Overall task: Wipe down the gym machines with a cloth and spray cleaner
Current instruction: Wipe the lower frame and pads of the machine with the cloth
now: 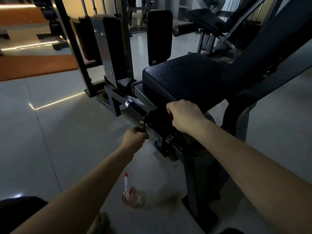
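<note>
Head view: left hand (135,136) pinches a corner of the dark, red-edged cloth (157,119), and right hand (184,115) grips its far edge beside the dark padded seat (185,78). A clear spray bottle with a red-tipped nozzle (130,194) stands on the near floor. This looks like the wiping step; next, press the cloth flat and rub along the frame.

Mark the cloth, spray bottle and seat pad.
cloth (156,119): head view, middle of the dark fabric.
spray bottle (132,198): head view, clear body near its base.
seat pad (185,78): head view, centre of the top cushion surface.
</note>
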`<move>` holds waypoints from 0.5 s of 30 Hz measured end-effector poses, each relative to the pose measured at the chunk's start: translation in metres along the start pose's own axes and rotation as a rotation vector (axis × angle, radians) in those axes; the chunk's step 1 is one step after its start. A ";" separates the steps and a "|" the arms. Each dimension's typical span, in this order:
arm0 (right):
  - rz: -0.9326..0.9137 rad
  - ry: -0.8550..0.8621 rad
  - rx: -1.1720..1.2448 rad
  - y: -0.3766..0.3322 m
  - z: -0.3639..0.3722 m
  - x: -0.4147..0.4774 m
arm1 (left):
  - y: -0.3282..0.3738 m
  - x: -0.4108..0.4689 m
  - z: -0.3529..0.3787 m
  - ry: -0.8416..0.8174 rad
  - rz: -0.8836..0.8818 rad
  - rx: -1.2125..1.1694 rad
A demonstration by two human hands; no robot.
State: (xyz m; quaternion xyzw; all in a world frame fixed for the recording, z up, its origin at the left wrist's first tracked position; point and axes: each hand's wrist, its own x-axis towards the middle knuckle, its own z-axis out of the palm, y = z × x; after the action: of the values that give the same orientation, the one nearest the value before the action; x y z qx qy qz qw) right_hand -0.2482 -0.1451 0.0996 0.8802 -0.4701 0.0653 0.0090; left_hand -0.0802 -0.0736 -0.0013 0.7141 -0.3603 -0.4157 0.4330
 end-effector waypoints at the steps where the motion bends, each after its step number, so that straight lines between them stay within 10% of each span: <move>1: 0.002 -0.037 -0.053 -0.002 0.004 -0.002 | -0.004 0.003 0.007 -0.152 -0.091 -0.136; 9: 0.132 -0.196 0.260 0.009 -0.009 0.000 | -0.011 0.024 0.023 -0.212 -0.012 -0.434; 15: 0.182 0.104 0.236 0.011 -0.014 0.013 | -0.049 0.030 0.028 -0.172 -0.093 0.189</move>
State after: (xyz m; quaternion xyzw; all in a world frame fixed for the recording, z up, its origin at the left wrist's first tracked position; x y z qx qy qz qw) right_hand -0.2515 -0.1607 0.1148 0.8243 -0.5359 0.1660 -0.0763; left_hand -0.0858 -0.0909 -0.0623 0.7294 -0.4002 -0.4591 0.3114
